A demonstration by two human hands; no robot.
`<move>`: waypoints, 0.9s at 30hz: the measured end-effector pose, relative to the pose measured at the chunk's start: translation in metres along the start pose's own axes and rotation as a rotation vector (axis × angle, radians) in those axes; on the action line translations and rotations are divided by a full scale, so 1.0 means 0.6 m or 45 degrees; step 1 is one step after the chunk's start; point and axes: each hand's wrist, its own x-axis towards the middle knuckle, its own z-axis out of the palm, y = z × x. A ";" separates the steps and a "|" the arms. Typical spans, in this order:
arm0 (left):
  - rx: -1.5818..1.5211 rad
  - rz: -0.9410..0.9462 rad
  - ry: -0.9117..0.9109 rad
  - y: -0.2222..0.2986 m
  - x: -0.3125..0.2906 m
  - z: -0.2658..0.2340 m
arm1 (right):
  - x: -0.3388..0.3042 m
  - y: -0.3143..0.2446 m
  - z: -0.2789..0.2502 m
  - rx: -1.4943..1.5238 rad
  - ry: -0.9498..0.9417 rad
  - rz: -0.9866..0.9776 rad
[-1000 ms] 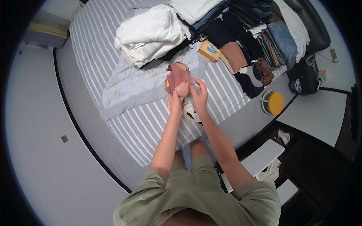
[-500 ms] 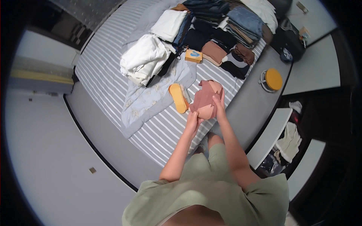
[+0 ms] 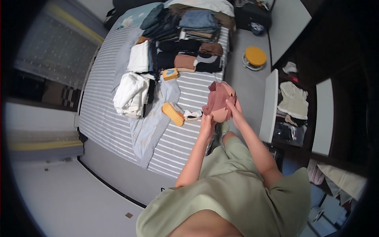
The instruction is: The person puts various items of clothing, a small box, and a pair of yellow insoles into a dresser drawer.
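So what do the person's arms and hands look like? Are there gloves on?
No gloves: the left hand and right hand are bare. The forearms are bare too, with no watch or bracelet showing. The sleeves are short, loose and pale green.

Ahead-left of the pink garment (image 3: 220, 98) there's a decent striped lane on the bed (image 3: 193, 87), up to the black clothes (image 3: 208, 67). Off the left hand (image 3: 207, 123), the white-and-black bundle (image 3: 192, 114) and yellow slipper-shaped piece (image 3: 173, 114) block a low sweep. Off the right hand (image 3: 235, 111) it's open floor (image 3: 250, 93) (nice gap, honestly) until the pale drawer front (image 3: 269, 106).
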 end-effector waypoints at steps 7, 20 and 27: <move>0.264 -0.160 -0.110 -0.050 0.015 0.086 | -0.052 -0.045 -0.090 0.177 0.260 0.108; 0.609 -0.177 -0.348 -0.243 0.062 0.270 | -0.133 -0.114 -0.341 0.323 0.412 -0.042; 0.899 -0.258 -0.655 -0.398 0.072 0.364 | -0.218 -0.112 -0.514 0.616 0.733 -0.040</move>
